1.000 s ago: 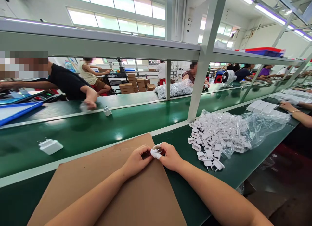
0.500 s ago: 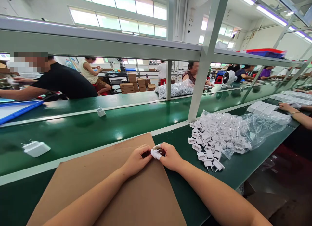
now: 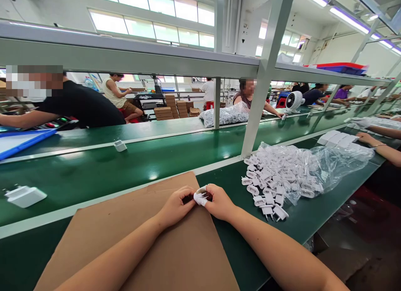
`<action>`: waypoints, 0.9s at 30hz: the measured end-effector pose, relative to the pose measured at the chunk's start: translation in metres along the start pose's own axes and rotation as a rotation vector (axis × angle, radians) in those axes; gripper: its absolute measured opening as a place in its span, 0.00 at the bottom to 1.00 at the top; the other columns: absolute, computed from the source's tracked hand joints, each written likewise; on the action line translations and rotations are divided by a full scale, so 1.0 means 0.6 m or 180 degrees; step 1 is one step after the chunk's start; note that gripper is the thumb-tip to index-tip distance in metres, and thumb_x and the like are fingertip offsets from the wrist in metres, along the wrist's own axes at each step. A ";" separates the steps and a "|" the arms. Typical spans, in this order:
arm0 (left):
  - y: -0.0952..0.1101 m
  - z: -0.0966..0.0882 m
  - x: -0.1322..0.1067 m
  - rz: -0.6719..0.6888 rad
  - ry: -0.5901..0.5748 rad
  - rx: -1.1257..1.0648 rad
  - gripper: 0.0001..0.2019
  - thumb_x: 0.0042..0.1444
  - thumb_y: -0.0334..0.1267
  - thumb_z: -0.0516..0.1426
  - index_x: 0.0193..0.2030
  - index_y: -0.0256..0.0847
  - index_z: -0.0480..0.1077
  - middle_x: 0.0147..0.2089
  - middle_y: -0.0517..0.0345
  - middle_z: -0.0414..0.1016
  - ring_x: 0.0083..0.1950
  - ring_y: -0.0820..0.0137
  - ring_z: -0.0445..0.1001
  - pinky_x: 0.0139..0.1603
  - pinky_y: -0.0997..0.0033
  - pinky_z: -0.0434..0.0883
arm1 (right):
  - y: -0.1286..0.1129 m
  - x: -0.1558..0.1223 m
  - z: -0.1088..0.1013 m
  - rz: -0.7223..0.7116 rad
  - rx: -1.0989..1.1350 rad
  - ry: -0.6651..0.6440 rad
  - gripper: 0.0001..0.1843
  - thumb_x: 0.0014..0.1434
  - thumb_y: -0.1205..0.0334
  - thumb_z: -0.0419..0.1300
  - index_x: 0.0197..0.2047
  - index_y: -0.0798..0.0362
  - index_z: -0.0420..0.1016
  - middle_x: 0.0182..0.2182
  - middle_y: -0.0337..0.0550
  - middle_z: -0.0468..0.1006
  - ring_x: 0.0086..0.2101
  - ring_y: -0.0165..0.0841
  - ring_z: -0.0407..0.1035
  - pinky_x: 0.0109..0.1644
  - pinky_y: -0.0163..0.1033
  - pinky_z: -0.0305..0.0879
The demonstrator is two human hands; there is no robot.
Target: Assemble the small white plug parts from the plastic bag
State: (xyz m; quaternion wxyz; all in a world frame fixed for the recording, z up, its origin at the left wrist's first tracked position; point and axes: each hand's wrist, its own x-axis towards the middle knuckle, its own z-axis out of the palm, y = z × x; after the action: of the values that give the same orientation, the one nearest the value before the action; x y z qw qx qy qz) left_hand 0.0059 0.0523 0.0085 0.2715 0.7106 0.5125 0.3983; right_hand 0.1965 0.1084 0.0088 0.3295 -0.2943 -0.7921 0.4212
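My left hand [image 3: 177, 205] and my right hand [image 3: 219, 202] meet over the far right corner of a brown cardboard sheet [image 3: 147, 236]. Between them is a small white plug piece [image 3: 204, 194], its metal pins just showing. My right thumb and forefinger, wrapped in white at the tips, pinch it. The left thumb and fingertips close on its left side. Most of the piece is hidden by fingers. To the right, a heap of white plug pieces [image 3: 275, 178] spills from a clear plastic bag [image 3: 338, 161].
A green conveyor belt [image 3: 175, 153] runs beyond the cardboard, carrying white chargers [image 3: 26, 196]. A metal post [image 3: 263, 73] rises behind the heap. A blue tray [image 3: 28, 140] lies far left. Co-workers sit across the belt; another person's hand [image 3: 366, 138] is at right by white pieces.
The chargers on the belt have shifted left. A co-worker across has reached an arm toward the belt. My hands have barely moved, still on the plug piece.
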 end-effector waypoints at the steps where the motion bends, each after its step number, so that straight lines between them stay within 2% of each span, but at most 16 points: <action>1: 0.000 0.000 0.000 -0.0006 0.0005 -0.0008 0.08 0.61 0.40 0.56 0.38 0.42 0.76 0.43 0.52 0.79 0.45 0.63 0.76 0.50 0.63 0.72 | 0.000 0.000 0.000 0.0002 0.0001 -0.0001 0.09 0.59 0.57 0.68 0.40 0.52 0.80 0.38 0.43 0.77 0.38 0.34 0.74 0.44 0.39 0.70; 8: 0.000 -0.001 0.000 0.0013 -0.0012 -0.0034 0.09 0.61 0.41 0.56 0.39 0.42 0.77 0.43 0.52 0.79 0.45 0.63 0.76 0.50 0.63 0.72 | -0.002 -0.001 -0.001 0.0030 0.0009 -0.0012 0.11 0.58 0.54 0.69 0.40 0.52 0.80 0.38 0.44 0.77 0.38 0.35 0.74 0.44 0.39 0.71; 21: 0.002 -0.002 0.000 0.0000 -0.0006 -0.0004 0.10 0.62 0.42 0.56 0.38 0.42 0.77 0.43 0.51 0.79 0.45 0.63 0.76 0.50 0.63 0.72 | -0.003 -0.001 -0.001 0.0020 -0.0001 -0.0005 0.09 0.58 0.58 0.68 0.40 0.52 0.80 0.39 0.44 0.78 0.38 0.34 0.74 0.43 0.39 0.71; 27: -0.014 -0.002 -0.007 0.0095 -0.0035 0.0249 0.10 0.61 0.45 0.57 0.39 0.43 0.77 0.46 0.52 0.80 0.46 0.61 0.77 0.48 0.65 0.74 | -0.002 -0.008 0.003 0.0111 -0.0102 0.0033 0.11 0.56 0.59 0.71 0.42 0.52 0.81 0.38 0.42 0.78 0.36 0.33 0.74 0.42 0.36 0.71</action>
State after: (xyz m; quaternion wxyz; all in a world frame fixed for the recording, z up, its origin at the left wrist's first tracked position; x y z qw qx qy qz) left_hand -0.0003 0.0508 0.0014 0.2404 0.7304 0.5155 0.3780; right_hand 0.1975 0.1035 0.0075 0.3214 -0.3155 -0.7918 0.4125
